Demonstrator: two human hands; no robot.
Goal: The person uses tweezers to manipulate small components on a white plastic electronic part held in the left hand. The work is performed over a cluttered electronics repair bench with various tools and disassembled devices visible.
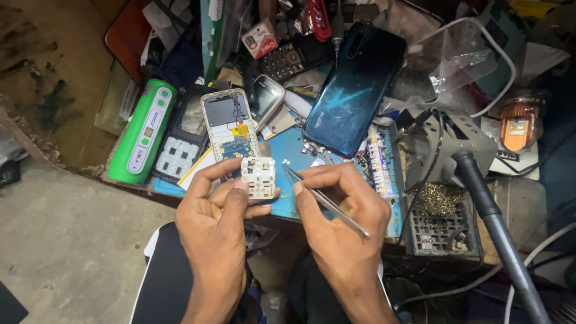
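Note:
My left hand (216, 207) grips an opened small keypad phone (231, 129) by its lower end; its blue circuit board shows, and a white keypad sheet (258, 176) is pinched under my thumb. My right hand (339, 210) holds thin metal tweezers (324, 201) like a pen. Their tips point at the right edge of the white keypad sheet. Both hands hover over the near edge of a blue work mat (297, 150).
A dark teal smartphone back (354, 90) lies on the mat. A green cylindrical device (144, 132) and a black phone frame (180, 144) lie left. A soldering iron handle (498, 228), brass-wool holder (441, 219), cables and clutter crowd the right and far side.

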